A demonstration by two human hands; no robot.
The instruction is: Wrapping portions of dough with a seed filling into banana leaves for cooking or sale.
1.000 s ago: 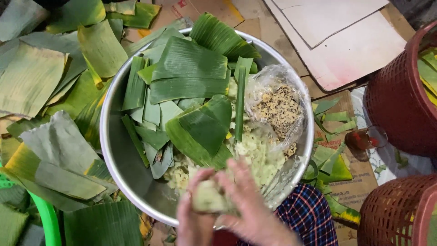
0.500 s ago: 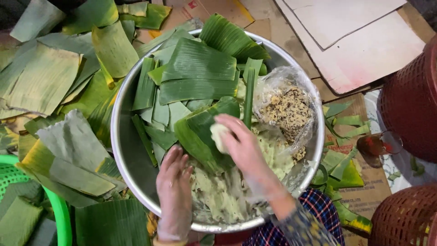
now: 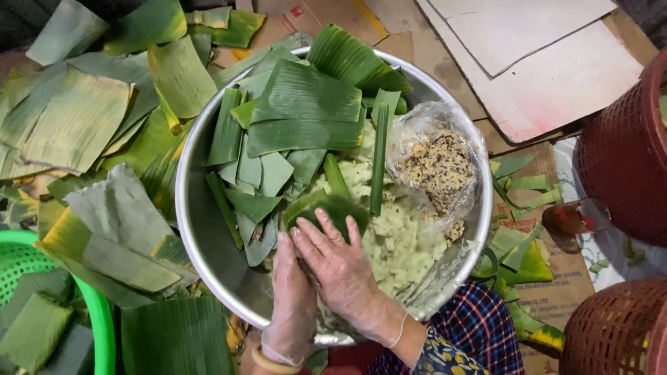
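A large steel bowl (image 3: 201, 229) holds cut banana leaf strips (image 3: 299, 111), pale sticky dough (image 3: 403, 243) and a clear plastic bag of speckled filling (image 3: 438, 167). My right hand (image 3: 337, 260), in a thin clear glove, presses flat on a folded green leaf piece (image 3: 333, 208) near the bowl's middle. My left hand (image 3: 292, 298), also gloved, cups the same leaf piece from the near left side. Both hands are closed around it over the dough.
Loose banana leaves (image 3: 90, 125) cover the floor at left. A green plastic basket (image 3: 42, 305) sits at lower left, dark red baskets (image 3: 625, 146) at right, cardboard sheets (image 3: 549, 62) at upper right, and a small glass (image 3: 573, 219) beside the bowl.
My right hand has drawn back from the bowl's middle toward me and flattened onto the leaf piece. My left hand moved in beside it to cup the leaf.
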